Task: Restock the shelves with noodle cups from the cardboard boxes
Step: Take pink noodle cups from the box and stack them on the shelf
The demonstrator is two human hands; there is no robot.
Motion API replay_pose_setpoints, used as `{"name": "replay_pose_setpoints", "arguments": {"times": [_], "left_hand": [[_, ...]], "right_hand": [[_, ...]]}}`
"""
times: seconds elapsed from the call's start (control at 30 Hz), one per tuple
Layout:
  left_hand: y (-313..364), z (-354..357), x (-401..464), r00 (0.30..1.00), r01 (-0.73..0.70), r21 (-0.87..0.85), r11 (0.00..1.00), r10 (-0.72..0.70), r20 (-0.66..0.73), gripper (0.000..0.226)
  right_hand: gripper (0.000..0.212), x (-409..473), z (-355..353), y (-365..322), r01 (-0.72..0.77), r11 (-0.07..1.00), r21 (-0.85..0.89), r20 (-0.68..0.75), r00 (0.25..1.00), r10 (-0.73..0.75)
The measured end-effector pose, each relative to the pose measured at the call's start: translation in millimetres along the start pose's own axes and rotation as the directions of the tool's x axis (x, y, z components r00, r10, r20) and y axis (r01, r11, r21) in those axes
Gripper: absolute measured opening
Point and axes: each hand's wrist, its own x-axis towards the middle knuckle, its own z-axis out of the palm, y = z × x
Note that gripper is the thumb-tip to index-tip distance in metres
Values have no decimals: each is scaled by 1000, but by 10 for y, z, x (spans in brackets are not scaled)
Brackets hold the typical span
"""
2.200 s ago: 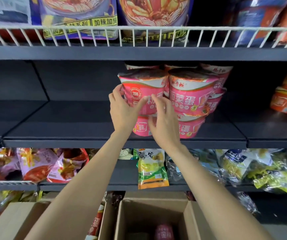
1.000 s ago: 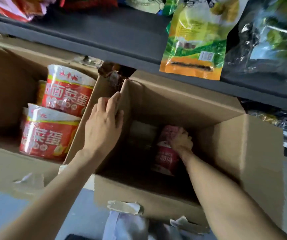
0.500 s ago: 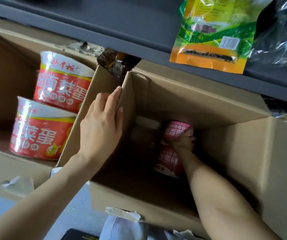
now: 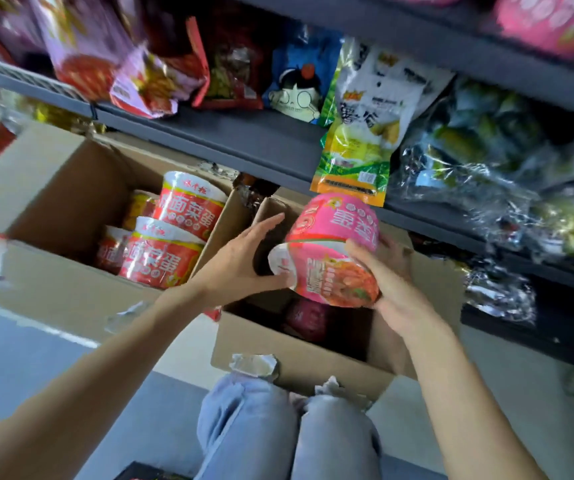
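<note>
- Two pink noodle cups (image 4: pixel 332 251), stacked rim to rim, above the open cardboard box (image 4: pixel 316 358).
- Right hand (image 4: pixel 387 289) grips the stack; left hand (image 4: pixel 244 261), fingers spread, steadies its side.
- Risk: the upper cup may slide off if tilted.
- Red cups (image 4: pixel 171 233) lie left of the hands.

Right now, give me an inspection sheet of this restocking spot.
Surface: grey floor under two open cardboard boxes.
Job's things: two pink noodle cups stacked, held above the right box; another pink cup lies inside it; red noodle cups fill the left box.
Clutter: torn tape on the box edge.
Fingers: left hand touches the lower cup's rim, open; right hand grips the pink cups.
Cables: nothing seen.
Surroundings: dark shelf with snack bags; knees in jeans below.
</note>
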Motion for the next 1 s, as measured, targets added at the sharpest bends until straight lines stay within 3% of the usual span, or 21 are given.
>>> {"name": "replay_pose_setpoints", "arguments": {"times": [0.1, 0.2, 0.3, 0.37, 0.53, 0.77, 0.83, 1.0], "left_hand": [[327, -252, -211, 995, 16, -472, 881, -61, -80, 76], [630, -542, -370, 967, -71, -648, 758, -108, -232, 53], [876, -850, -476, 923, -173, -652, 739, -110, -369, 42], [1057, -1106, -511, 898, -234, -643, 729, -91, -430, 38], [1435, -1753, -349, 886, -332, -590, 736, 30, -462, 46], [1512, -2244, 506, 883, -300, -574, 762, -7, -470, 22], [1525, -2309, 736, 875, -265, -573, 776, -56, -481, 28], [1551, -2452, 1205, 868, -162, -583, 796, -167, -468, 43]], "right_hand": [[80, -458, 100, -422, 88, 994, 71, 161, 982, -99], [89, -781, 321, -758, 266, 963, 55, 192, 943, -271], [78, -1001, 624, -1074, 460, 878, -130, 199, 880, -431], [82, -1061, 802, -1309, 555, 809, -195, 213, 829, -517], [86, -962, 1172, -1867, 729, 630, -267, 156, 678, -718], [85, -214, 1392, -2424, 775, 573, -266, 102, 614, -783], [83, -10, 1470, -2526, 780, 559, -281, 83, 600, -795], [79, 341, 1675, -2658, 732, 629, -262, 19, 655, -755]]}}
